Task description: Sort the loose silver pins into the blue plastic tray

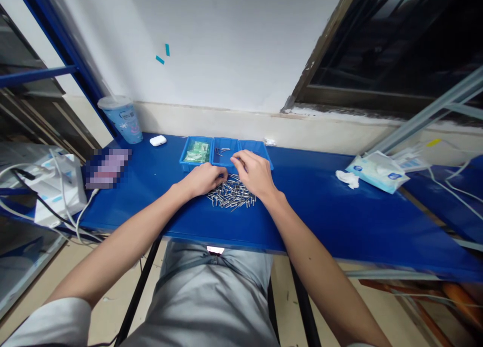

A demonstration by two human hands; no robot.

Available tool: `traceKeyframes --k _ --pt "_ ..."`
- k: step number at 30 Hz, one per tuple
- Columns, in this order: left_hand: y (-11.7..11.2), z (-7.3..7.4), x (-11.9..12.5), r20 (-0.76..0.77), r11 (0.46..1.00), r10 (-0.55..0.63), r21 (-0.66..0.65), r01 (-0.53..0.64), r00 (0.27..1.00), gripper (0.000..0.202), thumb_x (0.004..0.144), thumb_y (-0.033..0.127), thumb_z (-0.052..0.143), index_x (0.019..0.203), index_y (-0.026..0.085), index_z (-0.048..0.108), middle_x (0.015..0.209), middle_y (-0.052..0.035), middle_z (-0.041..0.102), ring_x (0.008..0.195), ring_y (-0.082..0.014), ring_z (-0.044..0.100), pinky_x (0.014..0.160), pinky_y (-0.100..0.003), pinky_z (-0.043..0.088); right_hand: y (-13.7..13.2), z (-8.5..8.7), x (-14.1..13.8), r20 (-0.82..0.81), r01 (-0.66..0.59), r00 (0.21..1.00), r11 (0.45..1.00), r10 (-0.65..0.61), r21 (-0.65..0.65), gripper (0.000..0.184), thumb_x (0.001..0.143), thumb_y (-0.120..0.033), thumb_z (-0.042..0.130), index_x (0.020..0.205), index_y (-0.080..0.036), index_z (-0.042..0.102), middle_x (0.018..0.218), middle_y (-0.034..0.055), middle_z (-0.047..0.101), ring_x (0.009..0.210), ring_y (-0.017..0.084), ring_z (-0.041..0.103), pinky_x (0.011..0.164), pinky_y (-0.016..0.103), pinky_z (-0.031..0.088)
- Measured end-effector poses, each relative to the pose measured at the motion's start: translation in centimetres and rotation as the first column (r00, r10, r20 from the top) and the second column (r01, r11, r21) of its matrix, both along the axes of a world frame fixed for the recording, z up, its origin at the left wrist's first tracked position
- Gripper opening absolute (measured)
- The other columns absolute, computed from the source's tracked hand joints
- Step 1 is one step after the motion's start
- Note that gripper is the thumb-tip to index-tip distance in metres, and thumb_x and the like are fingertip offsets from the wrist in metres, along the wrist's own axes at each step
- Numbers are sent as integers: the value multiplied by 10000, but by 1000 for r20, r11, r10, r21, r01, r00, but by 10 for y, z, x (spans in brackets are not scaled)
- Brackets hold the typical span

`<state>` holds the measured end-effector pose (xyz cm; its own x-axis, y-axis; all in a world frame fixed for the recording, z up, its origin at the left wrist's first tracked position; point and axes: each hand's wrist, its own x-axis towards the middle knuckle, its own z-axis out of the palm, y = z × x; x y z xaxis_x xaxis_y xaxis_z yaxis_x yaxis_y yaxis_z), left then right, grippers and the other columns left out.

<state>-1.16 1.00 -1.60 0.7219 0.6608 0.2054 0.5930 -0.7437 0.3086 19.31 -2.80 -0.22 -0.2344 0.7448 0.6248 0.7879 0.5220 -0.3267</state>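
A heap of small metal pins (232, 195) lies on the blue table (324, 206) in front of me. My left hand (206, 178) rests at the heap's upper left edge with its fingers curled together; what they pinch is too small to see. My right hand (254, 172) hovers over the heap's upper right, fingers bent and pinched near the front rim of a blue tray (241, 147). The tray's left compartment holds green packets (197, 151). Its middle compartment holds a few pins (222, 150).
A plastic cup (123, 118) and a white earbud case (158, 140) stand at the back left. A blurred flat object (107, 167) lies left. Tissue packs (377, 171) and a crumpled tissue (349, 178) lie right. Cables and a white box (53, 186) sit at the far left.
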Motion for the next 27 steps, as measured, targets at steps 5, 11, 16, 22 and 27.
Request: traceKeyframes --k 5,11,16,22,27 --pt "-1 1 2 -7 999 -6 31 7 1000 249 1023 285 515 1035 184 742 728 -53 685 638 -193 621 627 -287 349 0 -1 2 14 -39 999 999 39 -11 294 1084 -361 463 1028 -230 720 1007 71 773 925 239 703 776 339 464" --pt "0 -1 2 -42 999 17 53 -15 999 252 1017 291 536 1053 171 754 751 -78 706 659 -209 651 631 -290 382 -1 0 3 43 -54 998 998 55 -36 286 1082 -355 472 1020 -228 721 999 66 781 903 237 709 757 333 450" --pt "-2 2 3 -113 997 63 39 -59 992 271 1022 302 528 1034 178 769 823 -112 738 725 -245 691 657 -302 416 -2 0 2 69 -44 996 997 48 -57 273 1081 -345 484 1012 -226 720 974 60 783 873 230 709 732 319 425" --pt "-8 9 5 -184 995 97 48 -90 978 326 1052 326 480 1128 178 760 880 -130 753 775 -265 711 685 -314 438 -2 0 3 83 -43 995 998 47 -46 275 1082 -347 488 996 -222 717 944 48 779 845 220 708 699 310 399" --pt "-10 10 6 -184 994 104 52 -96 977 310 1040 344 515 1122 191 772 880 -130 756 791 -282 716 679 -326 437 -2 1 3 84 -32 996 998 36 -49 278 1081 -347 487 987 -222 716 925 48 777 822 218 704 690 312 389"
